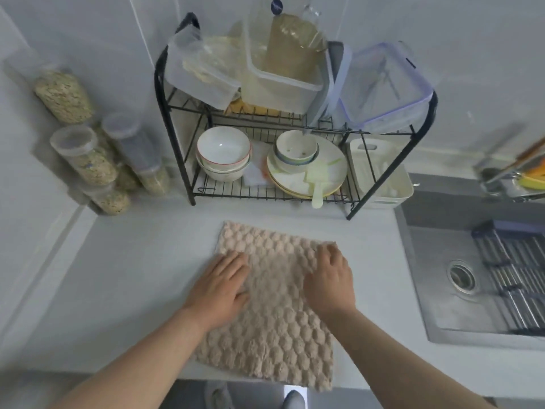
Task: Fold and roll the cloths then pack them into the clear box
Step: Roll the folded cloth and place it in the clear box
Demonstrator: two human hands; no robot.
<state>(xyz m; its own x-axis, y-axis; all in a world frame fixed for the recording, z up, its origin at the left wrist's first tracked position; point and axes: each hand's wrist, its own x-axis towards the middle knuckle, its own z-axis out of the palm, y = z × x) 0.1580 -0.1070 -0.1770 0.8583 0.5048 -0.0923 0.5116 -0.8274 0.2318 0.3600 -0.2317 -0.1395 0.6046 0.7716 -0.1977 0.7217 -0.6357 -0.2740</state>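
Note:
A beige bubble-textured cloth [274, 317] lies spread flat on the white counter [124, 284], its near edge hanging slightly over the front. My left hand [219, 286] rests flat on the cloth's left side with fingers straight. On the right side, near the far right corner, my right hand [331, 277] presses down with its fingers slightly bent. Several clear boxes stand on the top shelf of the black wire rack [177, 93]: a clear box with a purple-rimmed lid [386, 90] at the right, a tall clear box [283, 84] in the middle.
Bowls [223, 153] and plates [306, 169] fill the rack's lower shelf. Jars of grain [85, 154] stand at the back left. A steel sink [477, 278] with a drain rack lies to the right. A white caddy [383, 175] sits beside the rack.

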